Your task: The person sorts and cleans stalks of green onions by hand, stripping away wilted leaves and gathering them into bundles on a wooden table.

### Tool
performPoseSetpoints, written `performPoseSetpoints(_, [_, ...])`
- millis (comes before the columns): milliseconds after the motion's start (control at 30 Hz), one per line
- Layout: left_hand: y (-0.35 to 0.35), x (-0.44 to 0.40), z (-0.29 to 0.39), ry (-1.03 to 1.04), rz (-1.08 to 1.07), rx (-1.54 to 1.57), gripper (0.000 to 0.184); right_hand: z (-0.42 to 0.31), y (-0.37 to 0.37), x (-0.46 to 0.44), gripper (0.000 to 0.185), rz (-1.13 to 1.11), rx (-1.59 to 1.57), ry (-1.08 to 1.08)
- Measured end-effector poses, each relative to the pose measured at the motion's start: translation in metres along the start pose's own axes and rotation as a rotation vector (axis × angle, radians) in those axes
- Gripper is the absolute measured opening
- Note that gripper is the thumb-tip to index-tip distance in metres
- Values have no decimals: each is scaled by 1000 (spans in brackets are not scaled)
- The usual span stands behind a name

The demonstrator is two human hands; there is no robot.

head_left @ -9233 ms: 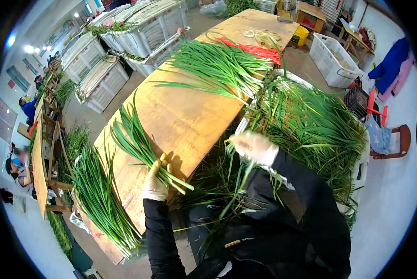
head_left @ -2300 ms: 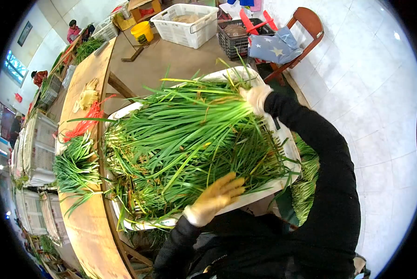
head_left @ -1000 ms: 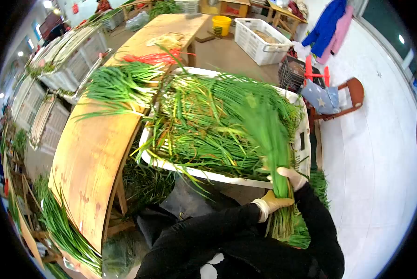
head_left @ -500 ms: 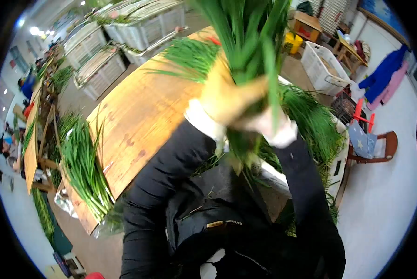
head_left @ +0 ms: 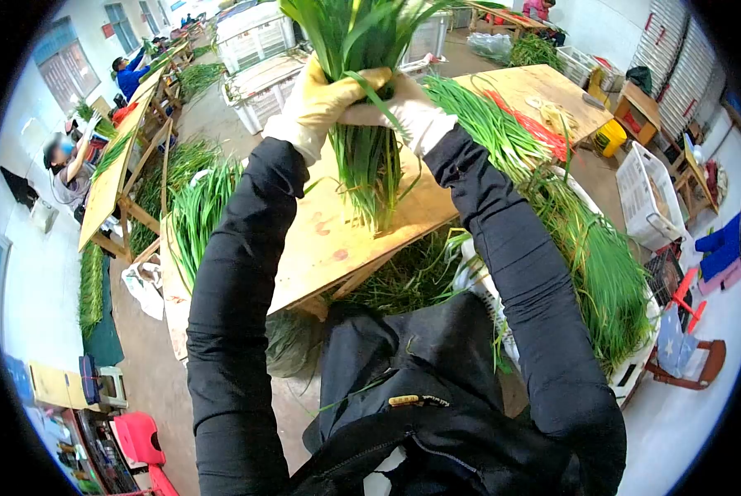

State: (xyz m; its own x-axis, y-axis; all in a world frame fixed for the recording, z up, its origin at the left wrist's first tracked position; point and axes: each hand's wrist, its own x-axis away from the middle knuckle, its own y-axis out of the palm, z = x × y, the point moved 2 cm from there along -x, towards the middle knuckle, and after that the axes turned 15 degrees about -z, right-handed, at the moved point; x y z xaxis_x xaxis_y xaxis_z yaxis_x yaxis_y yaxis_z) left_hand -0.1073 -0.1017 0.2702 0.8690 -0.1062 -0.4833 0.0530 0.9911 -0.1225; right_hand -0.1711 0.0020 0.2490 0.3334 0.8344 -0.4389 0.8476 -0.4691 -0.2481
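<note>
A thick bunch of long green stalks stands upright over the wooden table, its lower ends at the tabletop. My left hand, in a yellowish glove, is wrapped round the bunch from the left. From the right my right hand, in a pale glove, grips the same bunch at about the same height. Another pile of green stalks lies at the table's left end. Behind my right hand, more stalks lie beside red strings.
A white crate heaped with loose greens stands at my right. Further right are a white bin, a yellow bucket and a brown chair. Two people are at a long table at the left.
The bunch has gone from over the crate to over the table, held upright in both hands. The view has swung left. Both hands are now farther forward.
</note>
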Motion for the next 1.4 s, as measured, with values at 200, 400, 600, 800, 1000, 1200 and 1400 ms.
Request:
performPoseSetpoints(200, [-30,-12,52,-24,-90,-295,50,-40,6,-48,63,116,63,3])
performPoseSetpoints(400, [-54,-27,71,-130,-124,-398,68,-48,-5,-68,61,49,-124,-59])
performPoseSetpoints(600, [-42,-14,61,154,-222,-378,94,-54,-10,-62,32,89,-105,-148])
performPoseSetpoints(800, [-34,-1,42,147,-66,-247,117,-66,-3,-48,18,11,87,-162])
performPoseSetpoints(1000, [-5,3,45,523,77,-589,62,-105,26,-40,24,-113,532,-216])
performPoseSetpoints(1200, [-15,17,41,536,-119,-57,30,-136,42,-27,37,-100,1384,-308])
performPoseSetpoints(1400, [-50,54,76,481,194,401,40,-13,21,74,101,-315,735,-30])
